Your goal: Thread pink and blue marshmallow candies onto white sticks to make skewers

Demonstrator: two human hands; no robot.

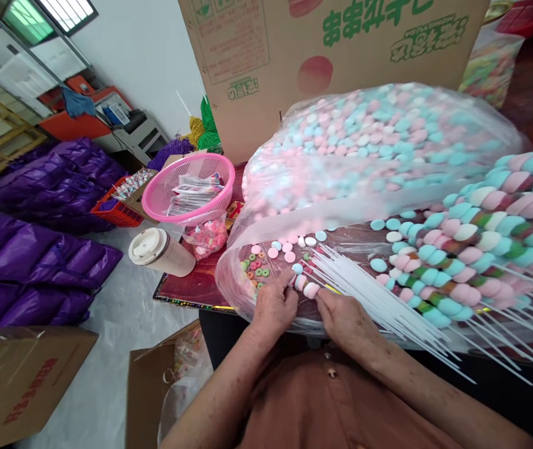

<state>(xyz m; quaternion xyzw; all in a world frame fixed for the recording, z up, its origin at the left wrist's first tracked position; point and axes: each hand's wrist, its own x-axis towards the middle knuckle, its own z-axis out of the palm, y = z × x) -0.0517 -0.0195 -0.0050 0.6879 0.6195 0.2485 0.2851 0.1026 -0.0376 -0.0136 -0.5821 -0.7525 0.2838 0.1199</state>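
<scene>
A short candy skewer (pixel 311 290), with pink and white puffy candies in a row, lies between my two hands. The fingers of my left hand (pixel 276 304) close at its left end; what is right under the fingertips is hidden. My right hand (pixel 347 317) grips it at the right end, thumb by the pink candy. Just above the left fingers is a blue candy (pixel 297 269). A bundle of white sticks (pixel 369 299) lies beside my right hand, and several finished candy skewers (pixel 463 268) are piled farther right. Small ring candies (pixel 259 272) lie left of the hands.
Behind the hands lies a large clear bag (pixel 364 143) of pink, blue and white candies, before a tall cardboard box (pixel 266 118). To the left, a pink basket (pixel 229 202) holds packets, near a lidded cup (pixel 173 255). Purple bundles (pixel 27 262) fill the floor area.
</scene>
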